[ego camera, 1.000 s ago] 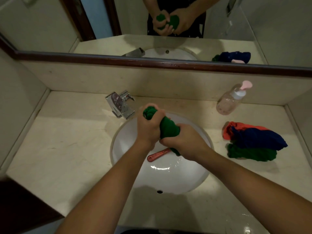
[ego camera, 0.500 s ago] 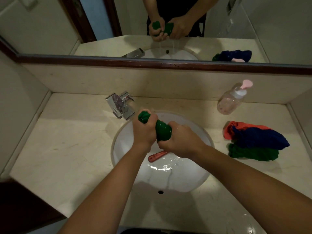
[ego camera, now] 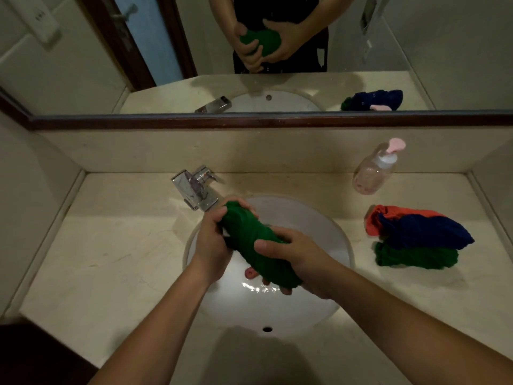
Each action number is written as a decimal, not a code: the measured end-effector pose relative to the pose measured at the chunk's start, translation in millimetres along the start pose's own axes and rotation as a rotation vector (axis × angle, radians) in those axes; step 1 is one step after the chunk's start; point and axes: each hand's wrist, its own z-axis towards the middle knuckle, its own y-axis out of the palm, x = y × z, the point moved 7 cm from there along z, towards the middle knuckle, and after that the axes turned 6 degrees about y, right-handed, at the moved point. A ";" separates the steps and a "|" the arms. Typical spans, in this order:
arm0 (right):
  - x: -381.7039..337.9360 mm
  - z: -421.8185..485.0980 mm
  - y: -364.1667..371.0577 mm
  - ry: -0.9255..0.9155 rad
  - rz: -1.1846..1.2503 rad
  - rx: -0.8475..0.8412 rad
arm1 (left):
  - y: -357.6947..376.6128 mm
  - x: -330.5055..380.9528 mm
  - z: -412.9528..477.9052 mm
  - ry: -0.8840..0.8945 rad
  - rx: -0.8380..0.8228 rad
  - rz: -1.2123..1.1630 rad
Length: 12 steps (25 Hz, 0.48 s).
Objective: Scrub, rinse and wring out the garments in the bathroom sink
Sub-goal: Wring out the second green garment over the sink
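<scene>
So right now you've got the green garment (ego camera: 255, 243) bunched into a thick roll and held just above the sink (ego camera: 319, 226), running diagonally from right beside the faucet (ego camera: 194, 190) down toward the middle of the basin. Your left hand (ego camera: 213, 243) has the upper end, with its fingers curled tight over the top of the cloth. Your right hand (ego camera: 294, 251) has the lower half: the thumb lies across the top of the roll, the other fingers wrap underneath, and their tips peek out below the bottom end. Both hands are properly clamped on it, nothing loose. A small pinkish-red object (ego camera: 251, 272) pokes out from under the roll down in the basin, but most of it is hidden, so I can't say what it is. There's a bit of water glinting on the white bottom of the bowl. Off to your right on the counter (ego camera: 111, 259) there's a pile well apart from the sink, with an orange garment (ego camera: 388, 213) at the back, a navy garment (ego camera: 422, 232) over it and a second green garment (ego camera: 413, 255) nearest you. The clear soap bottle (ego camera: 373, 170) with the pink pump leans against the back wall behind that pile. Up in the mirror (ego camera: 83, 51) you can see both hands wrapped round the same green roll.
</scene>
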 end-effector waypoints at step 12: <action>7.3 1.8 -15.6 0.187 0.353 -0.062 | 27.9 -4.8 24.3 0.025 -0.160 -0.176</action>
